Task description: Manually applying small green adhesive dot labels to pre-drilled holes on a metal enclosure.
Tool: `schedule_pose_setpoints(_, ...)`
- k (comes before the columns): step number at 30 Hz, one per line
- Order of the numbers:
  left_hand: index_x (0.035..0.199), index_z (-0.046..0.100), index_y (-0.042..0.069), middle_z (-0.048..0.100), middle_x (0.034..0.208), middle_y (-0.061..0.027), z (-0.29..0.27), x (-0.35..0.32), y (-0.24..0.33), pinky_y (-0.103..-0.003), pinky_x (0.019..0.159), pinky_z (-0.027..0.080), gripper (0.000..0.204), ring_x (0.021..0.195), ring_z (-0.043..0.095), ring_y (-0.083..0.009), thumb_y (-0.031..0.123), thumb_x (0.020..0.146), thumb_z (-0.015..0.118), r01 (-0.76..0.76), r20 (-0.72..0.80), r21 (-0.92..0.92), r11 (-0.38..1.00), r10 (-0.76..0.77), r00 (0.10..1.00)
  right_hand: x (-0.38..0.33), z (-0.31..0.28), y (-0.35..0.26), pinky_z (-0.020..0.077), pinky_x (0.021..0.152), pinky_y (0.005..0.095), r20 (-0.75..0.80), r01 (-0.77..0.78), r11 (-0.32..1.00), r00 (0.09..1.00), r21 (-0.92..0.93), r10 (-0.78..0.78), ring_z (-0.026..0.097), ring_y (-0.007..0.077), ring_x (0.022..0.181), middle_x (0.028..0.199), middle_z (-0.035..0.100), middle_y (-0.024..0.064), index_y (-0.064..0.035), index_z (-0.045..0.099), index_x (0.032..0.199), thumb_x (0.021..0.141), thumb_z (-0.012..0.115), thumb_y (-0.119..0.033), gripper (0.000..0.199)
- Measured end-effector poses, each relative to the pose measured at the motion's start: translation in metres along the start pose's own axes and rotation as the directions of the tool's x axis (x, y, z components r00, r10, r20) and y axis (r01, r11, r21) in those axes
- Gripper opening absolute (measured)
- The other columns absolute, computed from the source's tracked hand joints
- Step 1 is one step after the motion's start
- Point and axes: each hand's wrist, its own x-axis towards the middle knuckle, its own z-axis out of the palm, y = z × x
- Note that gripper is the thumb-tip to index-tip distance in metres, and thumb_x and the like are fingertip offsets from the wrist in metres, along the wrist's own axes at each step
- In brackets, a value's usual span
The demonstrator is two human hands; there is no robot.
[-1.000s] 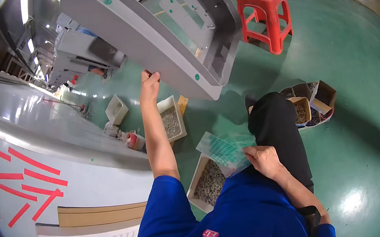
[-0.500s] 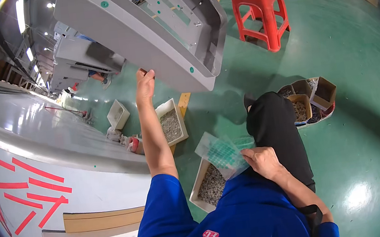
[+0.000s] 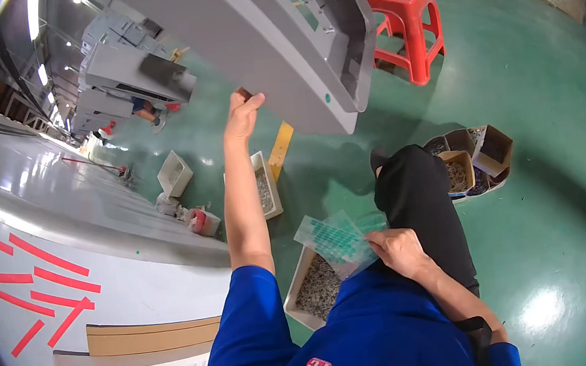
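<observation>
Since the earlier frames the large grey moulded plastic housing panel point(image 3: 267, 45) sits higher and nearer the top of view, and the left hand point(image 3: 243, 112) has gone up w/ it, arm stretched full length.

Left to right: white wall w/ red stripes point(image 3: 32, 284), then small white boxes point(image 3: 175, 172) on the green floor. Left hand is clenched around a small dark part, pressed against the panel's lower edge; what the part is, can't tell. Panel lies above and right of those fingers, long axis slanting from upper left down to lower right.

Below, an open cardboard box of small metal screws point(image 3: 315, 291). Just right of it the right hand point(image 3: 398, 252), near the lap, pinches a clear plastic bag of greenish parts point(image 3: 337, 236). Further right: cluster of brown cardboard parts boxes point(image 3: 471, 159), red plastic stool point(image 3: 406, 16) beyond.

Left hand is the one nearer the panel; right hand is well apart from it.
</observation>
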Motion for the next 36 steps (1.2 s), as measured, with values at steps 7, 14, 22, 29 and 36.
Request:
schedule_pose_setpoints(7,0.104,0.059,-0.003,0.061,0.101,-0.0102,0.1,0.007,0.008,-0.031,0.089,0.041,0.043,0.098,0.055,-0.0185,0.015,0.069,0.076,0.022,0.018,0.062,0.998,-0.023,1.0,0.002,-0.001,-0.003,0.0509,0.054,0.0375,0.034,-0.008,1.0,0.999,-0.022,0.009,0.063,0.0269,0.059,0.066,0.062,0.0105,-0.0066,0.063,0.093,0.078,0.064,-0.008,0.015)
schedule_pose_setpoints(14,0.098,0.067,0.001,0.067,0.094,-0.0063,0.21,0.022,-0.019,-0.029,0.077,0.044,0.041,0.085,0.057,-0.0135,0.024,0.067,0.08,-0.076,0.082,-0.01,0.997,0.076,0.994,0.002,0.002,0.001,0.0506,0.052,0.0379,0.054,-0.02,0.996,0.998,-0.083,0.024,0.063,0.0278,0.058,0.066,0.062,0.0116,-0.0076,0.063,0.093,0.08,0.064,-0.011,0.013)
schedule_pose_setpoints(22,0.095,0.066,-0.002,0.067,0.09,-0.0148,0.302,0.013,-0.02,-0.035,0.078,0.048,0.056,0.087,0.061,-0.0274,0.038,0.059,0.079,-0.285,0.077,0.414,0.865,0.279,0.957,-0.001,0.008,-0.006,0.0488,0.053,0.0393,0.124,-0.039,0.994,0.991,-0.106,0.053,0.062,0.0301,0.058,0.065,0.062,0.0127,-0.0057,0.064,0.087,0.08,0.066,-0.01,0.009)
schedule_pose_setpoints(29,0.086,0.066,-0.002,0.062,0.08,-0.0165,0.346,-0.004,-0.012,-0.04,0.078,0.045,0.052,0.085,0.056,-0.0321,0.041,0.058,0.078,-0.272,-0.008,0.404,0.873,0.3,0.954,-0.01,0.015,0.015,0.0503,0.055,0.0424,0.158,0.007,0.963,0.987,-0.271,0.037,0.062,0.0339,0.058,0.068,0.063,0.0156,-0.0012,0.063,0.078,0.078,0.065,-0.011,0.01)
schedule_pose_setpoints(36,0.091,0.064,-0.002,0.062,0.083,-0.0144,0.369,-0.03,-0.002,-0.039,0.083,0.04,0.051,0.091,0.052,-0.0297,0.036,0.061,0.079,-0.292,0.028,0.441,0.848,0.312,0.95,-0.019,0.034,0.028,0.0444,0.086,0.043,0.304,-0.264,0.953,0.929,0.15,0.21,0.057,0.0308,0.101,0.106,0.062,0.0148,-0.0044,0.061,0.105,0.083,0.066,-0.021,0.028)
